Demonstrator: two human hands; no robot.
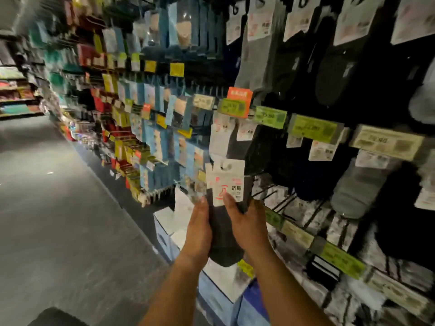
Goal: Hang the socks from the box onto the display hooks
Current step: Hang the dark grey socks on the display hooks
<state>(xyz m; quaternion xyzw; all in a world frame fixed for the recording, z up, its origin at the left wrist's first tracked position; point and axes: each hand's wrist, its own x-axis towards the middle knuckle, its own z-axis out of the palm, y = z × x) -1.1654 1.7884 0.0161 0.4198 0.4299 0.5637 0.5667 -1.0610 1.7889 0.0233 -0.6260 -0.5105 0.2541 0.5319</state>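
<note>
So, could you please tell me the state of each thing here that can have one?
Sock pack: off the hooks, held upright in both hands.
Left hand: gripping the sock pack's left side.
Right hand: gripping its right side, thumb on the card label.
Box: open, on the floor by the display.
Display hooks: some bare, others hung with socks.
</note>
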